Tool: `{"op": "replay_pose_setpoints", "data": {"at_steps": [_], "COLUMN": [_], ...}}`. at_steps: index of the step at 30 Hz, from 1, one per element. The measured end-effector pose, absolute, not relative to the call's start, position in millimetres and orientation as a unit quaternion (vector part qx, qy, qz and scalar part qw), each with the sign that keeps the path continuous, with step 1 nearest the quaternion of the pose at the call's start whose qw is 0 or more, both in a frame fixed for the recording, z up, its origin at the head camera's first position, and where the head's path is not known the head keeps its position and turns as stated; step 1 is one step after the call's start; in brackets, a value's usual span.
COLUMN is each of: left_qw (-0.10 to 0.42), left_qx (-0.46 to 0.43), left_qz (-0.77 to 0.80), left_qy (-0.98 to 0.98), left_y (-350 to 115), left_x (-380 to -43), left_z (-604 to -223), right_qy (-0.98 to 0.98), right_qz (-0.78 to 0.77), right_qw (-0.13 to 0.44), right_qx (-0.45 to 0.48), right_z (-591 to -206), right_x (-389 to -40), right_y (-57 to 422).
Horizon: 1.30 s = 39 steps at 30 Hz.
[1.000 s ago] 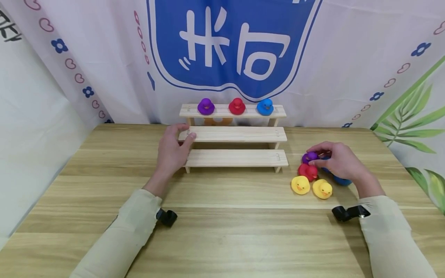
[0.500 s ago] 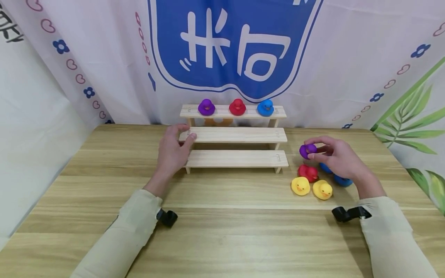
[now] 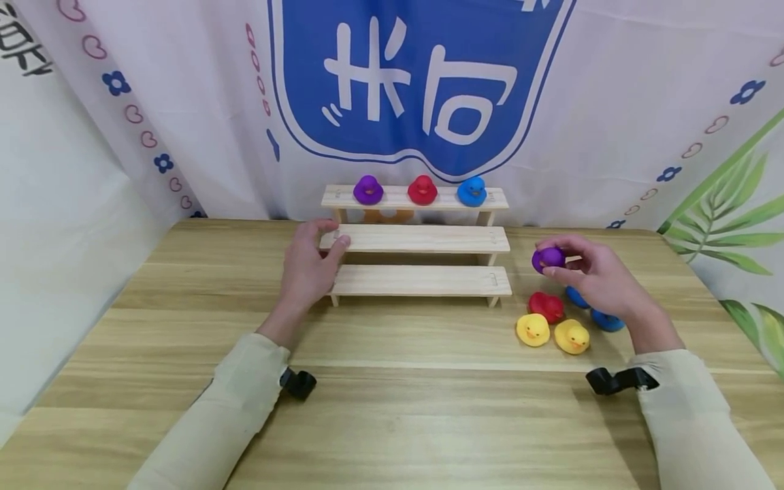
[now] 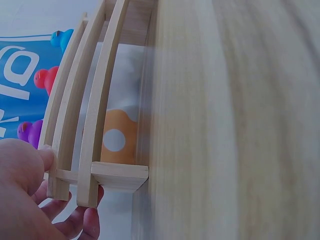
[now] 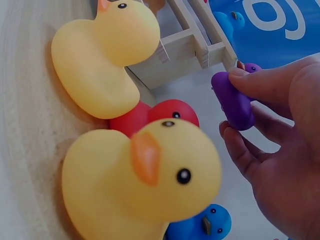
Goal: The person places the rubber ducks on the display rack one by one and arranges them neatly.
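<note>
My right hand (image 3: 603, 275) pinches a purple rubber duck (image 3: 547, 258) between thumb and fingers. In the right wrist view that duck (image 5: 232, 102) is tipped on its side, raised off the table. A three-tier wooden display stand (image 3: 422, 238) is in the middle. My left hand (image 3: 309, 265) grips its left end, thumb on the middle tier and fingers curled below, as the left wrist view shows. On the top tier sit a purple duck (image 3: 368, 190), a red duck (image 3: 422, 190) and a blue duck (image 3: 472, 192). The two lower tiers bear nothing.
Right of the stand, below my right hand, a red duck (image 3: 546, 307), two yellow ducks (image 3: 533, 330) and two blue ducks (image 3: 606, 320) cluster on the wooden table (image 3: 392, 415). A printed curtain (image 3: 208, 102) hangs right behind the stand.
My right hand has lifted the purple duck out of the cluster, up and slightly away from me, turning it a little. My left hand keeps its grip on the stand.
</note>
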<state>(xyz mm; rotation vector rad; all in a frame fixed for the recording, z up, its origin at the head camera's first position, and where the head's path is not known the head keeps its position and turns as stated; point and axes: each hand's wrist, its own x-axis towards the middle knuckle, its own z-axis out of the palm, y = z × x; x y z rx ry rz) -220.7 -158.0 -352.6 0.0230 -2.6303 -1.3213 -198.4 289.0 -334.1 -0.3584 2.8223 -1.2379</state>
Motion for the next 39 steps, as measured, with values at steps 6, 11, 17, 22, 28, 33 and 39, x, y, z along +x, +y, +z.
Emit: {"op": "replay_pose_setpoints", "data": {"at_steps": [6,11,17,22,28,33,39], "left_qw": [0.101,0.099,0.097,0.095,0.096,0.095,0.098], "left_qx": [0.006,0.007,0.011,0.015,0.015,0.010,0.011], "left_qz": [-0.446,-0.446,-0.448,-0.447,-0.447,-0.452,-0.451], "left_qy": [-0.889,-0.889,-0.889,-0.889,-0.889,-0.887,-0.887], "left_y": [-157.1,-156.9,-156.7,-156.5,-157.2,-157.1,-157.1], "left_x": [-221.5,-221.4,-220.7,-220.8,-220.3,-221.0,-222.0], "left_z": [-353.6,-353.0,-352.8,-352.7,-352.0,-353.1,-353.5], "right_qy": [0.904,0.899,0.895,0.885,0.874,0.867,0.859], "right_qz": [-0.409,-0.415,-0.424,-0.441,-0.462,-0.470,-0.473], "right_qw": [0.019,0.012,-0.024,-0.049,-0.045,-0.057,-0.066], "right_qx": [-0.120,-0.139,-0.138,-0.140,-0.147,-0.155,-0.182], "right_z": [-331.6,-331.3,-332.2,-329.6,-326.9,-327.1,-326.0], "right_x": [-194.9,-192.8,-190.6,-187.2,-184.9,-184.5,-188.0], "right_y": [283.9,276.9,264.8,251.7,239.3,233.0,216.3]}}
